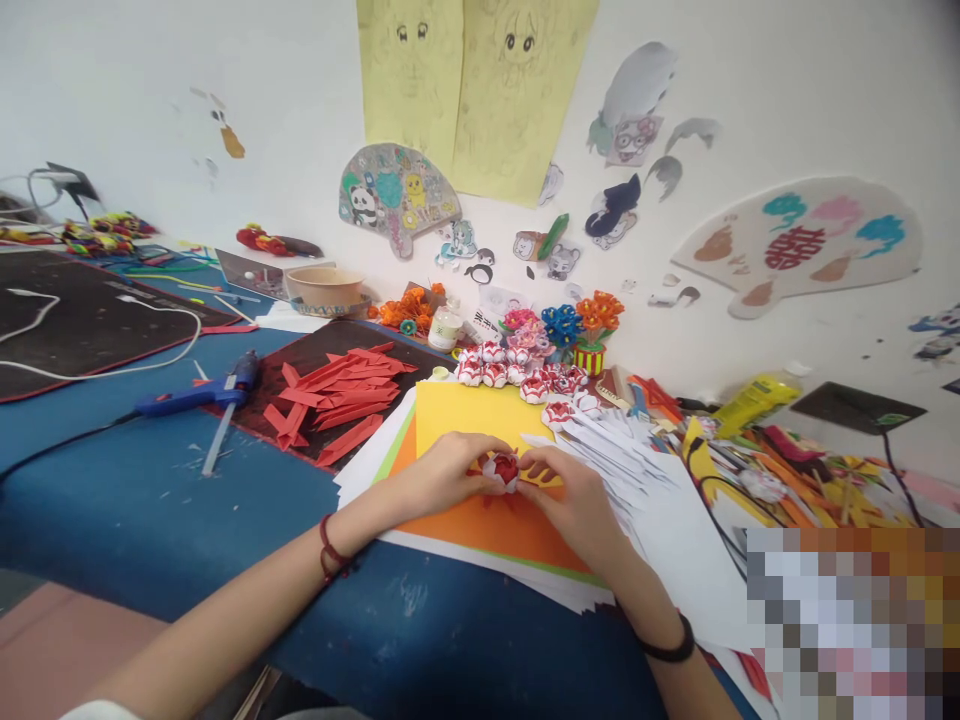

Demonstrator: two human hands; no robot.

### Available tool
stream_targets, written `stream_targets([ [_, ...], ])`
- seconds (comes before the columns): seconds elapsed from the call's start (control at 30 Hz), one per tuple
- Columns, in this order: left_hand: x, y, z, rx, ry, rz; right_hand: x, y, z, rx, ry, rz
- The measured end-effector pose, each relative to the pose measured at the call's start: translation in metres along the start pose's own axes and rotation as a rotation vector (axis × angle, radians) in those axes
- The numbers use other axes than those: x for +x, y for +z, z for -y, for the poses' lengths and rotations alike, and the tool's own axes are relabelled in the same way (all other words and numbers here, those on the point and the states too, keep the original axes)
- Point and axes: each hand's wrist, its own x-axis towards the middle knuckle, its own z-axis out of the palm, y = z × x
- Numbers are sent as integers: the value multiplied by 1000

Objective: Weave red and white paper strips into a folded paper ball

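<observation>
Both hands, left hand (442, 475) and right hand (574, 495), pinch one small red-and-white paper flower (502, 467) over the orange sheet (495, 525); it seems nearly formed, though fingers hide it. Finished flowers (517, 368) cluster behind, while red strips (341, 390) lie unused

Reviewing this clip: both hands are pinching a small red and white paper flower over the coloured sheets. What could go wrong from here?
1. The left hand and right hand squeeze the paper flower from both sides; too much pressure could crush its folds.
2. The glue gun lies on the blue table near the red paper strips; if hot, it might scorch them.
3. The white folded pieces beside the right hand could get swept away.
</observation>
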Motion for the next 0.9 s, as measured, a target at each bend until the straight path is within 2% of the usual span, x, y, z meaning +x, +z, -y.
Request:
stream_targets([
  [0.23,3,-2,0,-44,40,19,0,7,-6,8,25,8],
  [0.47,5,0,3,-52,39,21,-1,12,0,5,41,-11],
  [0.67,1,1,1,-32,28,-28,1,8,1,8,50,-29],
  [0.8,-1,-2,-6,32,112,-8,2,1,-2,85,72,-17],
  [0.9,0,-1,-7,67,140,-41,2,2,-3,113,64,-38],
])
